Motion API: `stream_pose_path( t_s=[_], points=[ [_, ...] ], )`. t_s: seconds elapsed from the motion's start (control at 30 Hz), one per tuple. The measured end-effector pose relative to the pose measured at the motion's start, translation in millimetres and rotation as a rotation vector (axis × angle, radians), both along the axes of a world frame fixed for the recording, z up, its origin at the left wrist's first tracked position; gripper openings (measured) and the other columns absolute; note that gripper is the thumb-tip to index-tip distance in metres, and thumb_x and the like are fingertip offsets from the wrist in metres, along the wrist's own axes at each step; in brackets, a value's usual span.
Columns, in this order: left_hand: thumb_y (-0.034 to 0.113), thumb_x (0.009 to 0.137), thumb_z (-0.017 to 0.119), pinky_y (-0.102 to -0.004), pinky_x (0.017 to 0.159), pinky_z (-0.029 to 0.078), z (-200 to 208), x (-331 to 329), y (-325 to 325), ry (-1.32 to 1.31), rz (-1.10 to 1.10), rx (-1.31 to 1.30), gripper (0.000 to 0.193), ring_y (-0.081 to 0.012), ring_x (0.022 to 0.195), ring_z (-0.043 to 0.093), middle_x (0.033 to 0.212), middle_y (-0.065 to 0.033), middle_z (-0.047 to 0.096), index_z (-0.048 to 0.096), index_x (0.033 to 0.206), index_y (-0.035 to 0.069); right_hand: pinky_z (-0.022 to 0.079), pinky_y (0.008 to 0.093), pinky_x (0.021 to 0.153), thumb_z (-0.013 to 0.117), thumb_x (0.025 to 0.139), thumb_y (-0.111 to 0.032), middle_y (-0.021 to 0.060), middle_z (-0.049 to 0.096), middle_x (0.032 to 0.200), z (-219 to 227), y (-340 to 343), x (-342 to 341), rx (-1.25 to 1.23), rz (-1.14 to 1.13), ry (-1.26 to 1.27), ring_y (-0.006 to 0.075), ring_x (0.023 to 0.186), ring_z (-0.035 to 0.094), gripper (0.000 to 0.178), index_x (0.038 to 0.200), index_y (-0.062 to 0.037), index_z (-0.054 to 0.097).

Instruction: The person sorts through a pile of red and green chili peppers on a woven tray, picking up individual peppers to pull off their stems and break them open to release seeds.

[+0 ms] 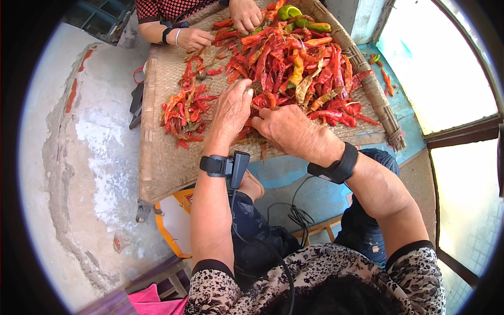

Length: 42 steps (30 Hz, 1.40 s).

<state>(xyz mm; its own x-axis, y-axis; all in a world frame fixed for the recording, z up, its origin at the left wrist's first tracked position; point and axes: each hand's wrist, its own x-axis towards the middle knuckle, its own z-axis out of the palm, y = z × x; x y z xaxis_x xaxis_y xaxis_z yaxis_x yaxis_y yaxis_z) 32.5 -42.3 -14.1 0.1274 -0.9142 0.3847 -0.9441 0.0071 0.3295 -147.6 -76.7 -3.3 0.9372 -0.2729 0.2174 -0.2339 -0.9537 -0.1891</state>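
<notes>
Dried and wrinkled red chili peppers (273, 63) lie heaped on a woven tray (157, 178) in front of me. My left hand (232, 110) is at the near edge of the heap, its fingers curled and closed. Close beside it, my right hand (294, 128) is also closed, thumb toward the left hand. A red chili pepper (255, 111) shows between the two hands, partly hidden by the fingers. To the left sits a smaller pile of red pepper pieces (184, 113). Several green and yellowish peppers (310, 24) lie at the far side.
Across the tray, another person's hands (194, 39) work among the peppers. A rolled woven edge (378, 100) bounds the tray on the right. Loose peppers (387, 81) lie on the blue surface beyond it. Black cables (299, 215) hang below, near an orange-and-white container (176, 220).
</notes>
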Motion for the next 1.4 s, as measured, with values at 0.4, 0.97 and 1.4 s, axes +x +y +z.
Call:
stream_pose_path(
  t_s=[0.4, 0.97, 1.4],
  points=[
    [0.011, 0.084, 0.064, -0.0359, 0.064, 0.05, 13.3, 8.4, 27.7, 0.225, 0.067, 0.218, 0.012, -0.025, 0.07, 0.065, 0.078, -0.013, 0.067, 0.062, 0.093, 0.003, 0.055, 0.036, 0.063, 0.064, 0.077, -0.009, 0.0121, 0.066, 0.084, -3.6, -5.9, -7.7, -0.077, -0.035, -0.089, 0.0268, 0.075, 0.068, 0.02, 0.095, -0.0032, 0.061],
    [0.012, 0.086, 0.061, -0.0437, 0.088, 0.048, -12.4, 11.6, 33.2, -0.256, 0.076, 0.063, 0.025, -0.0329, 0.106, 0.054, 0.109, -0.0152, 0.059, 0.061, 0.11, 0.004, 0.055, 0.0377, 0.061, 0.065, 0.076, -0.009, 0.0122, 0.064, 0.084, -10.4, -4.5, -1.4, -0.05, -0.037, 0.001, 0.0284, 0.073, 0.068, 0.019, 0.094, -0.0032, 0.06],
    [0.017, 0.087, 0.061, -0.0461, 0.073, 0.048, 27.7, 64.6, 49.6, -0.301, 0.464, -0.237, 0.023, -0.0377, 0.087, 0.062, 0.093, -0.0178, 0.065, 0.061, 0.108, 0.006, 0.053, 0.0363, 0.057, 0.066, 0.075, -0.009, 0.0117, 0.061, 0.087, -10.2, -4.8, -9.4, -0.069, 0.017, -0.053, 0.027, 0.073, 0.066, 0.025, 0.098, -0.0014, 0.059]
  ],
)
